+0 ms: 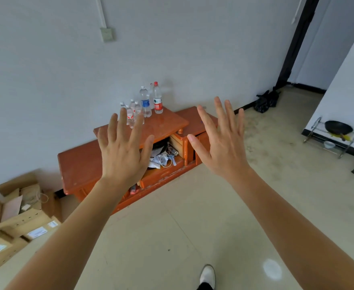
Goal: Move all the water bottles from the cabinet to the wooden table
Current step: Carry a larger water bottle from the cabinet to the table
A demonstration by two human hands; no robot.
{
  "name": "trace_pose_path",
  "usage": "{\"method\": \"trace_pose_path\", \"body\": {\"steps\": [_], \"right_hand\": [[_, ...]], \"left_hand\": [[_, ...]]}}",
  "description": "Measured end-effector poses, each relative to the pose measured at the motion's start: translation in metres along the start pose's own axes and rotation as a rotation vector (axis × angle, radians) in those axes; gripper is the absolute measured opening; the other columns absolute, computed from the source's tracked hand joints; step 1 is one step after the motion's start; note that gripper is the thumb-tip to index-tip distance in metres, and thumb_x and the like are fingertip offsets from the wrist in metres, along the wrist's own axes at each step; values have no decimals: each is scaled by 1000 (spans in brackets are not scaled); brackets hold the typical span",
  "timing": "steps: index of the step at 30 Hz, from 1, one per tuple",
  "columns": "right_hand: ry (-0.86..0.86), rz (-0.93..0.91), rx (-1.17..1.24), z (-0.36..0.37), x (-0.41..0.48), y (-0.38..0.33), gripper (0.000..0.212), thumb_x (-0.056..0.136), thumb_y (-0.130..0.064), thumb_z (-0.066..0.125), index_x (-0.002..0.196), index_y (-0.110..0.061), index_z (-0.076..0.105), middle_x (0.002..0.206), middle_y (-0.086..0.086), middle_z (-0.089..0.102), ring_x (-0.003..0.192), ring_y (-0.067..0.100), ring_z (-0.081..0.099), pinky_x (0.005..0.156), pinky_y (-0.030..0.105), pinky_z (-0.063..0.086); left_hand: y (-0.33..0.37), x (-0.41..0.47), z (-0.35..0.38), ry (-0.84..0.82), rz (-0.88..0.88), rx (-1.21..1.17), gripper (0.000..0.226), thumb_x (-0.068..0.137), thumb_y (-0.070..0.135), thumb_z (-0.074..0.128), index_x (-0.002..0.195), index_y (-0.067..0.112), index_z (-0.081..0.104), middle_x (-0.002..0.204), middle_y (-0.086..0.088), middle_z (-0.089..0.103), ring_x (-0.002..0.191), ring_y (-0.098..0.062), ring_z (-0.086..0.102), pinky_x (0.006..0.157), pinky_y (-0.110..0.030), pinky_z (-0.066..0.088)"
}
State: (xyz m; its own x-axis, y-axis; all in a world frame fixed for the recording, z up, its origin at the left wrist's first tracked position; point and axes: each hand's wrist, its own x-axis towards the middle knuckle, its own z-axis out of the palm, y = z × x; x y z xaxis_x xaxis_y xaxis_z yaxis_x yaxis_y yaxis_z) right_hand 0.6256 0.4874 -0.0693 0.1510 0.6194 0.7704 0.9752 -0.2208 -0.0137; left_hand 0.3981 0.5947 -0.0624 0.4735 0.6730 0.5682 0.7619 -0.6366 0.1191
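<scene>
- I count six water bottles point(145, 102) upright on top of the cabinet point(165, 124): two tall, four small, clustered by the wall.
- My left hand point(122, 151) and right hand point(222, 143) are raised in front, fingers spread, holding nothing.

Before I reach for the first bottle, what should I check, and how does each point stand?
1. The left hand free: ok; open, fingers spread, holding nothing.
2. The right hand free: ok; open, holding nothing.
3. Bottles upright: ok; the tall red-capped bottle, the tall blue-label bottle and the small clear bottles all stand on the orange-brown wooden cabinet.
4. Bottle count: cannot tell; the left hand's fingers cover part of the small group.
5. The wooden table for the drop-off: cannot tell; it is not in view.
</scene>
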Motion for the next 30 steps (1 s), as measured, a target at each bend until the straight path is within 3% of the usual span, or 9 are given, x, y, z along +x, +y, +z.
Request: {"method": "trace_pose_path", "body": {"steps": [7, 12, 22, 30], "right_hand": [[-19, 40, -3, 139, 109, 95, 70, 103, -64, 37, 160, -23, 33, 167, 19, 22, 155, 40, 18, 123, 62, 11], [-51, 23, 47, 226, 206, 130, 72, 103, -67, 28, 161, -23, 30, 167, 20, 21, 155, 41, 18, 123, 65, 10], [-156, -49, 123, 437, 335, 122, 73, 103, -66, 33, 162, -24, 23, 168, 19, 17, 155, 40, 16, 125, 61, 7], [-290, 47, 144, 603, 417, 103, 77, 102, -68, 33, 163, -25, 12, 170, 16, 13, 157, 37, 13, 125, 59, 6]], "left_hand": [[0, 153, 121, -51, -21, 23, 63, 104, 56, 22, 157, 24, 26, 166, -17, 17, 152, -39, 16, 116, -68, 21], [-20, 252, 170, 1, -89, 31, 63, 105, 57, 22, 158, 24, 25, 166, -15, 16, 153, -37, 15, 118, -65, 18], [-133, 383, 304, -64, -221, 38, 64, 104, 58, 21, 159, 24, 22, 167, -14, 12, 154, -36, 11, 120, -64, 16], [-222, 515, 410, -166, -200, -25, 70, 100, 63, 10, 161, 27, 14, 169, -10, 1, 156, -32, 0, 123, -61, 9]]}}
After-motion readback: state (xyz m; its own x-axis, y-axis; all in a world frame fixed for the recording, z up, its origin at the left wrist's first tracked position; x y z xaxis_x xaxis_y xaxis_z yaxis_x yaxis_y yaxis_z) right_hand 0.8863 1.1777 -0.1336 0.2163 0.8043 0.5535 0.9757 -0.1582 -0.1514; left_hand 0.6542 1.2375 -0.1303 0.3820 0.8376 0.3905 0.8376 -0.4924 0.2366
